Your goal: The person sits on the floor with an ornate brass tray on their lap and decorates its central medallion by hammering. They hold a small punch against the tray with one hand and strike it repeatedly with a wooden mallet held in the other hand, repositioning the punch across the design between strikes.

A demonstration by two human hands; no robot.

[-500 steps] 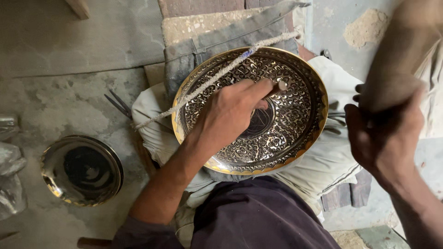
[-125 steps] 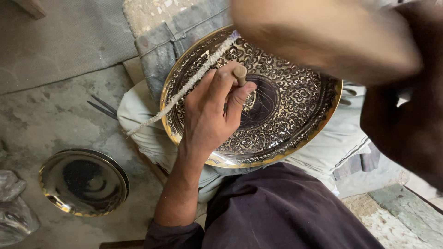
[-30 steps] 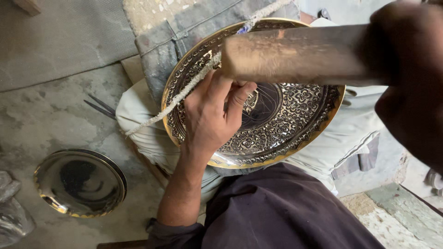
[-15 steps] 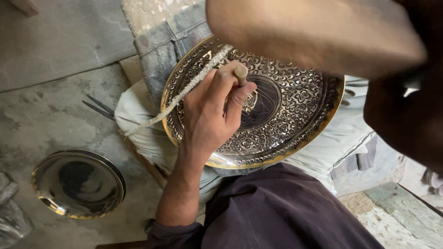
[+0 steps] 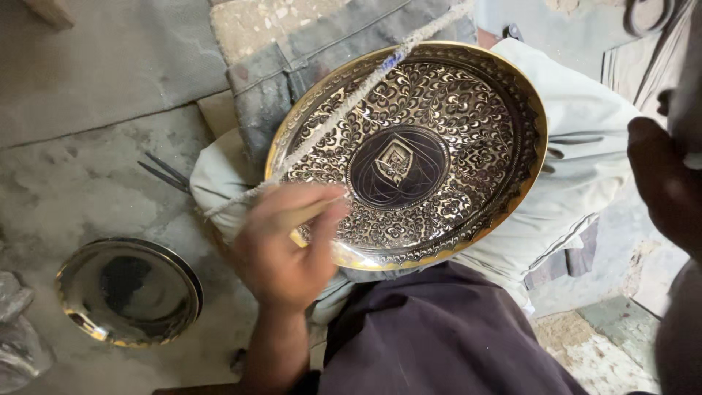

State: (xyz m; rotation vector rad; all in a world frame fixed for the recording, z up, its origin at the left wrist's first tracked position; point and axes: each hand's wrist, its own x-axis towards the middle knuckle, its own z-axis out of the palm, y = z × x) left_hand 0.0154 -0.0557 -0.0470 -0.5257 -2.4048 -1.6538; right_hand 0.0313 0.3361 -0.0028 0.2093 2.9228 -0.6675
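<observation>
Engraved brass plate (image 5: 409, 153) on cushion (image 5: 585, 146), pattern looks nearly complete. Left hand (image 5: 285, 249) at lower-left rim, pinching thin tool, blurred. Right hand (image 5: 662, 183) at edge, grip unclear.

A: Left hand (image 5: 281, 252)?
B: Blurred, at the lower-left rim of the engraved brass plate (image 5: 439, 110), fingers around a thin tool (image 5: 311, 212).
A: Right hand (image 5: 665, 186)?
B: At frame edge, grip unclear. Cord (image 5: 351, 99) crosses the plate; plain dish (image 5: 128, 291) on floor.
</observation>
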